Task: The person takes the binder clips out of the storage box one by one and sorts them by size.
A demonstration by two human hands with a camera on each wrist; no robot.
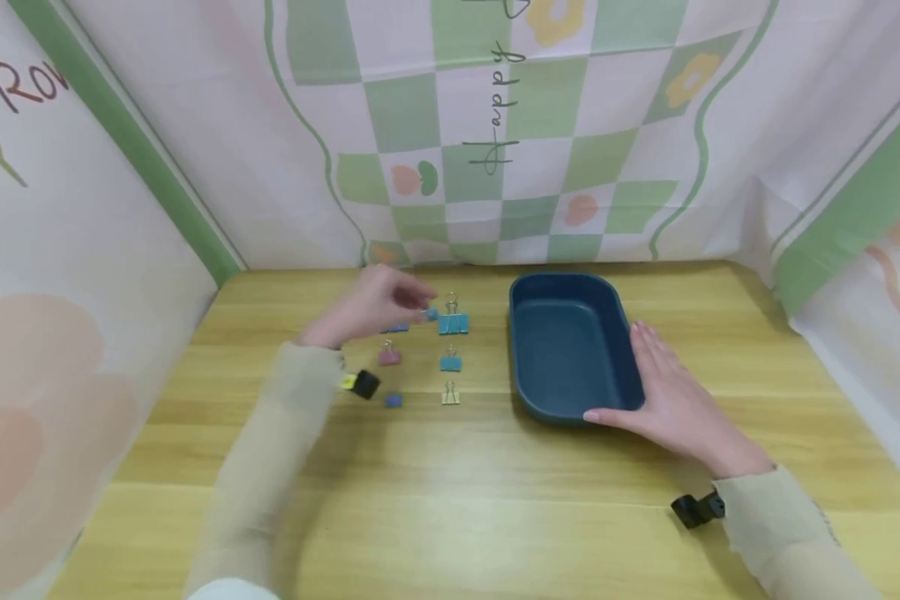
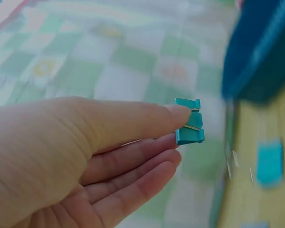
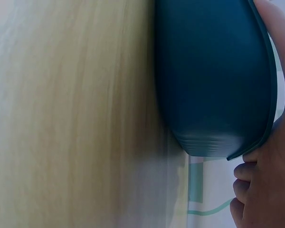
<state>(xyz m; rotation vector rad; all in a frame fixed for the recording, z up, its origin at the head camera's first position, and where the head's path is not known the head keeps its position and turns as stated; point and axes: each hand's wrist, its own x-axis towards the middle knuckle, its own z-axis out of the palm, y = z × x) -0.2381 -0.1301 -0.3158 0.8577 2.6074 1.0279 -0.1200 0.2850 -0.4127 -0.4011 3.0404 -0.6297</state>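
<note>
My left hand (image 1: 371, 304) is raised over the far left part of the table. It pinches a small teal binder clip (image 2: 190, 121) between thumb and fingers; in the head view that clip (image 1: 431, 314) shows just past the fingertips. Close by lie a large blue binder clip (image 1: 452, 323) and a purple clip (image 1: 399, 327) partly hidden under the hand. My right hand (image 1: 675, 400) touches the dark blue rectangular tray (image 1: 521, 367) at its near right corner, fingers straight along the right side and thumb on the near rim. The tray's inside holds nothing visible.
Nearer on the wooden table (image 1: 450, 517) lie a pink clip (image 1: 389, 356), a smaller blue clip (image 1: 451, 363), a small purple clip (image 1: 393, 400) and a pale yellow clip (image 1: 450, 396). A checked cloth (image 1: 472, 108) hangs behind the table's far edge.
</note>
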